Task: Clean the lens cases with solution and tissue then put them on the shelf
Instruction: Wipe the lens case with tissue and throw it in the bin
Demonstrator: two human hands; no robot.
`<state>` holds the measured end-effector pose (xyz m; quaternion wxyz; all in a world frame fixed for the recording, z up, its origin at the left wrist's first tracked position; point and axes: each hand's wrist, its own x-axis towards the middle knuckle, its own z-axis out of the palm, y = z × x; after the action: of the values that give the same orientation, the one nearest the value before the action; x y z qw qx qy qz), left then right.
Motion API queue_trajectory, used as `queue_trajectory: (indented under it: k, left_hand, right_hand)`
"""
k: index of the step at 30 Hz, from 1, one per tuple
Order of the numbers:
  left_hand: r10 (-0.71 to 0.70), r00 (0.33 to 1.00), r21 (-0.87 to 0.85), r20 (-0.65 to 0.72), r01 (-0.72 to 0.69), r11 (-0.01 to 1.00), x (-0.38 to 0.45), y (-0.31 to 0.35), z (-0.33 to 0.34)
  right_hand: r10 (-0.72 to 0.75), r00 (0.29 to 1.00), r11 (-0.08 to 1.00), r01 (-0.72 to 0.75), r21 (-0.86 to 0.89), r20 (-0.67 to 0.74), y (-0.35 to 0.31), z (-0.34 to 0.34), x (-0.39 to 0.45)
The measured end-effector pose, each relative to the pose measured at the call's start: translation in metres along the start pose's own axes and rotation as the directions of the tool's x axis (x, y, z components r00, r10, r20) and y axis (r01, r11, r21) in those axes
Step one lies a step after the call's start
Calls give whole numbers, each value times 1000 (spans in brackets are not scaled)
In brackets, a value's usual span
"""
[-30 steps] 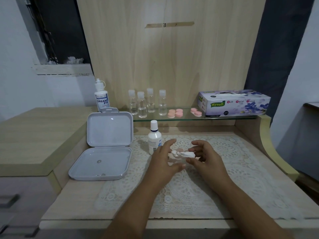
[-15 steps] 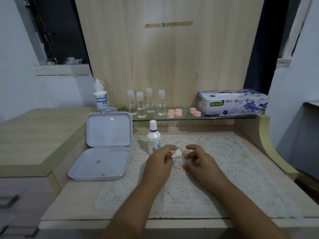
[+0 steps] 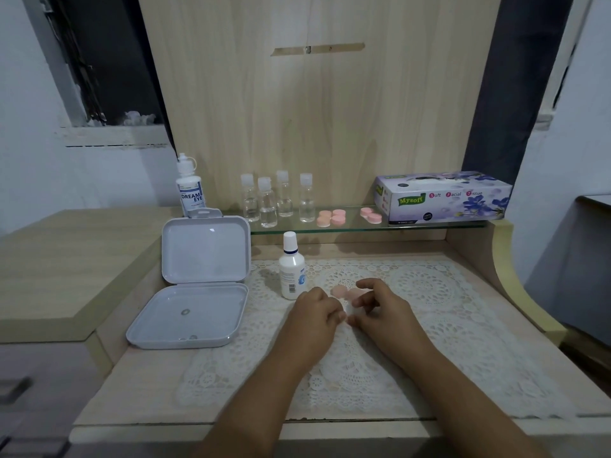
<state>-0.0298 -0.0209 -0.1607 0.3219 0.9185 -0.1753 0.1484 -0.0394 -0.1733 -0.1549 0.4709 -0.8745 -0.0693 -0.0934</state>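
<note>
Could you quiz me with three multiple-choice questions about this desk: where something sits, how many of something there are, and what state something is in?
1. Where is the tissue box?
A. At the right end of the glass shelf
B. Inside the white case
C. On the lace mat

2. How many small clear bottles stand on the shelf?
A. Two
B. Four
C. Six

3. What state is the white hinged case in?
A. Snapped closed
B. Open, lid standing up
C. Upside down

Answers:
1. A, since the box rests on the shelf's right end, beside the pink lens cases.
2. B, since four capped bottles stand together left of the pink cases.
3. B, since the lid stands upright behind the tray, which lies flat.
</note>
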Motion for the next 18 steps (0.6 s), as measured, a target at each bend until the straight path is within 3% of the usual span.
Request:
queue_trajectory:
  k: [4, 7, 18]
  left_hand:
    - [-180, 977, -218, -113, 152, 964, -1, 2, -8]
    - [-217, 965, -330, -146, 160, 930, -5, 5, -11]
    - [144, 984, 37, -108, -140, 989, -7, 2, 1]
  right_hand:
    - [11, 1000, 1000, -11, 17, 5, -2, -2, -1]
    - [12, 1000, 1000, -12, 20, 13, -3, -2, -2]
    - [12, 1000, 1000, -12, 11, 18, -3, -2, -1]
